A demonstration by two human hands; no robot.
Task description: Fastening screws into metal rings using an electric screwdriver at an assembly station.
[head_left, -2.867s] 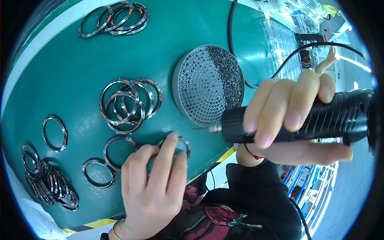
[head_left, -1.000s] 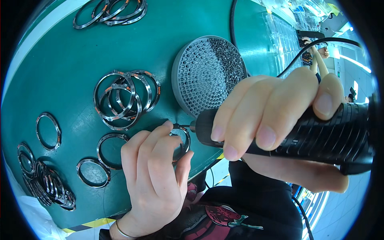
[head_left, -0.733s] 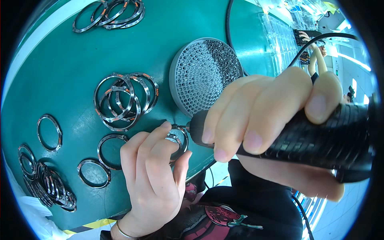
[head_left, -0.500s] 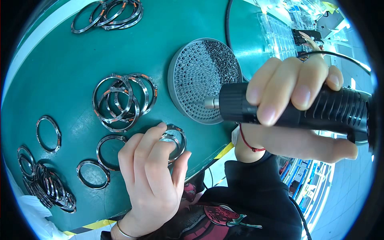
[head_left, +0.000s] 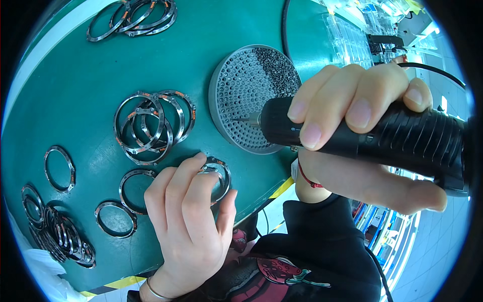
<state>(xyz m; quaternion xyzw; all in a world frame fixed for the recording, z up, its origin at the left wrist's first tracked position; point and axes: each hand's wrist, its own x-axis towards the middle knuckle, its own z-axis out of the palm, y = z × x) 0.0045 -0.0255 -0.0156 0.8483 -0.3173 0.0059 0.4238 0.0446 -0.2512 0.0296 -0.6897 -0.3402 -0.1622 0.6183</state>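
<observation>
Nearest you, your left hand [head_left: 188, 221] lies flat over a metal ring [head_left: 215, 173] at the near edge of the green mat [head_left: 65, 95], fingers spread and pressing the ring down rather than closed around it. Just beyond and to the right, your right hand [head_left: 362, 136] is wrapped firmly around the black electric screwdriver [head_left: 372, 138]. The tool's long axis runs nearly level, left to right, with its bit tip [head_left: 240, 120] pointing left over the round perforated screw tray [head_left: 251, 98]. The held ring lies below and to the left of that tip, so the left hand is the nearer one to it. Farther off lie a cluster of overlapping rings [head_left: 151, 126] and, at the mat's far edge, another ring pile [head_left: 133, 17].
</observation>
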